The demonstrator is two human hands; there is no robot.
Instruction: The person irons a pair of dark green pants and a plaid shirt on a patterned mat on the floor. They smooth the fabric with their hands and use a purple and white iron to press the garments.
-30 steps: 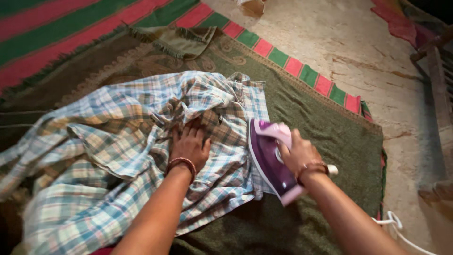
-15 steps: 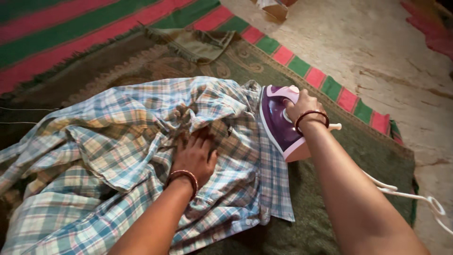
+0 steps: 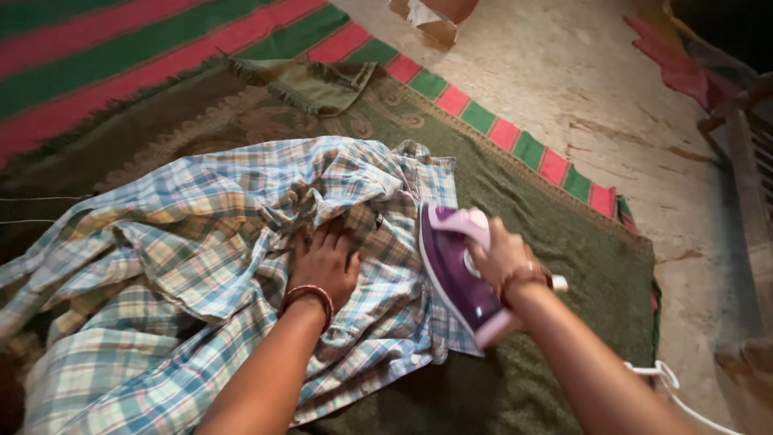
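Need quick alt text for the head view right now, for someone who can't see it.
The right hand grips a purple iron on the edge of a crumpled plaid shirt, which the left hand presses flat. The shirt lies on a green blanket spread over the floor.

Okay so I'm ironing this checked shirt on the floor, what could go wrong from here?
1. Your left hand lies flat on the checked shirt, close beside the purple iron that your right hand grips; a sideways pass might burn the fingers.
2. The cloth by that hand is bunched, so creases may get pressed in.
3. The white cord loops on the floor near your right arm and could snag.
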